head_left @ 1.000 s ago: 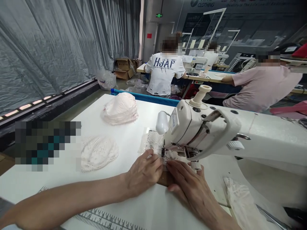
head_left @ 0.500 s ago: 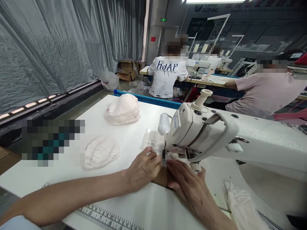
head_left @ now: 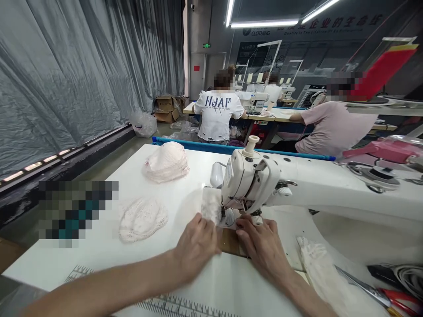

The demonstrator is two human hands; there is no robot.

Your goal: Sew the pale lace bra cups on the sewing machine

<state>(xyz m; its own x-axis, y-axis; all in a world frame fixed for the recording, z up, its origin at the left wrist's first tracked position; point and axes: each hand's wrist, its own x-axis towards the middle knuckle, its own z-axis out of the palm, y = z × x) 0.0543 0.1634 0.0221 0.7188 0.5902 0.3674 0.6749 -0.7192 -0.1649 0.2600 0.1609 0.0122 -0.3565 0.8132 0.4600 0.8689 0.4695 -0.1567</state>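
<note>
My left hand (head_left: 198, 242) is closed on a white lace piece (head_left: 210, 204), which stands raised and blurred just left of the needle area of the white sewing machine (head_left: 244, 178). To the right of the needle, my right hand (head_left: 264, 242) rests on the machine bed with its fingers curled together. What lies under those fingertips is hidden. A brown plate (head_left: 229, 242) shows between the two hands. Left of my left hand, a pale lace cup (head_left: 142, 219) lies flat on the white table (head_left: 109, 246). Behind it sits a stack of pale pink cups (head_left: 168, 162).
Scissors with red handles (head_left: 373, 290) and a strip of white lace (head_left: 319, 264) lie at the right. Ruler markings (head_left: 185, 306) run along the table's front. A blue bar (head_left: 194, 144) borders the far edge. Other people (head_left: 218, 114) sit at machines beyond.
My left hand has drawn back slightly left, and the lace is now lifted beside the needle. My right fingers have curled more. The camera view has tilted up and turned right.
</note>
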